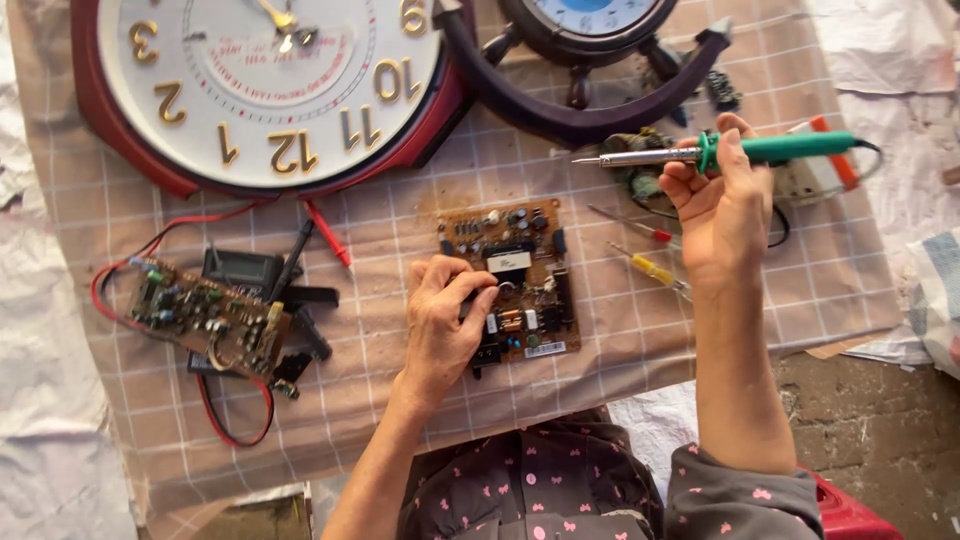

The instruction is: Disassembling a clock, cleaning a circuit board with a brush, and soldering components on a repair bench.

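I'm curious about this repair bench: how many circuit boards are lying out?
2. One board lies mid-cloth under the left hand; the other board lies at the left among red wires. More may be hidden beyond the frame.

Soldering iron (760, 150): green handle, silver shaft, upper right.
Circuit board (515, 280): brown, black and white parts, centre.
Second board (205, 320): brown, green parts, red wires, left.
Wall clock (270, 85): dark red rim, white face, gold numerals, upper left.
Cloth (400, 220): beige, white grid.
Sleeves (745, 495): grey, pink bows.
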